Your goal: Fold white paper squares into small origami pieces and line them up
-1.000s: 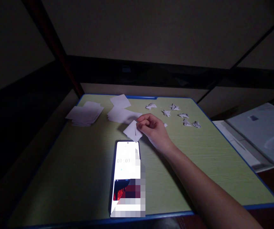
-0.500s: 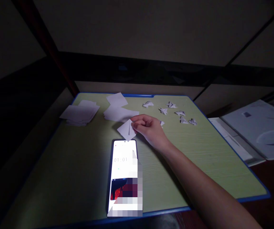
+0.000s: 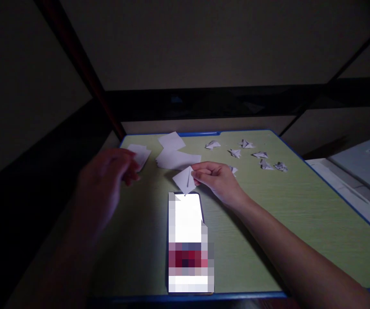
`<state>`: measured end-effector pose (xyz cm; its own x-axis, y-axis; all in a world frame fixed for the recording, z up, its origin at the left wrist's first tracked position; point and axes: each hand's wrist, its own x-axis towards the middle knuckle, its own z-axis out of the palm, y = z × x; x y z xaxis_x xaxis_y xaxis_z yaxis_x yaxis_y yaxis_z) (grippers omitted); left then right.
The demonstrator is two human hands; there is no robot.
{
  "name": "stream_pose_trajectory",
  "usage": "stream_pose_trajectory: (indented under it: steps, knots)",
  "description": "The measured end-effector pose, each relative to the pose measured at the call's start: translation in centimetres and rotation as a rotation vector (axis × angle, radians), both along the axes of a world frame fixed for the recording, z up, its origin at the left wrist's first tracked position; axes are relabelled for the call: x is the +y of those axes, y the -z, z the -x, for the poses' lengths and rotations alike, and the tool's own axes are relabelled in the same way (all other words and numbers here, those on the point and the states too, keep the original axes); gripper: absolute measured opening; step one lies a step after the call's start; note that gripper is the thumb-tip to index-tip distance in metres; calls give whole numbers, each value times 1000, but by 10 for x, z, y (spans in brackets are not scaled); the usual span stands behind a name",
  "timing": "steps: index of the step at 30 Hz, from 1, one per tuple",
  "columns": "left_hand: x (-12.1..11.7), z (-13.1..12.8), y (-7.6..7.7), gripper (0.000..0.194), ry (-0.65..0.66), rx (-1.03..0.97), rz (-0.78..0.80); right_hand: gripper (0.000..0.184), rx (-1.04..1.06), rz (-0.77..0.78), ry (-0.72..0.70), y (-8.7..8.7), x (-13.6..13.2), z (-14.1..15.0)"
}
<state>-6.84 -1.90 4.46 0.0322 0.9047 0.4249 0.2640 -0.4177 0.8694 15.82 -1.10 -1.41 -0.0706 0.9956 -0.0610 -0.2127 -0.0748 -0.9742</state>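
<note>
- Right hand (image 3: 218,178) pinched the folded paper (image 3: 185,179) just above the bench (image 3: 268,214), beyond the phone (image 3: 188,240).
- Left hand (image 3: 102,182), blurred, loosely curled, empty, hovered well left of it.

Head view, down onto desk (image 3: 268,206)

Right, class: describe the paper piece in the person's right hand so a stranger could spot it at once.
Find the green table, then the lit phone lying on it. Just beyond its top edge, the right hand pinches a white folded paper, the only piece lifted and held.

Right hand (image 3: 218,178) pinched, left hand (image 3: 105,184) raised.
</note>
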Motion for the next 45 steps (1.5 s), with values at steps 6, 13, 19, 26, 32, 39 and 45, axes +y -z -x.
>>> stream_pose_trajectory:
  steps: [6,13,19,26,32,39,45]
  knots:
    - [8,-51,17,16,39,445,43,16,-66,-54,38,5,-1,-3]
    - [11,-55,46,8,52,384,-109,14,-80,-62,46,5,-3,-1]
    - [14,-52,57,10,73,365,-85,12,-89,-49,10,5,-5,1]
    - [16,-53,61,6,99,329,-94,14,-123,-46,-7,5,-7,2]
    - [14,-56,60,10,101,325,-97,14,-101,-35,12,6,-6,3]
    - [14,-54,63,17,131,351,-139,13,-79,-21,-1,6,-7,4]
    - [13,-51,60,17,77,495,-94,13,-92,-36,18,6,-7,2]
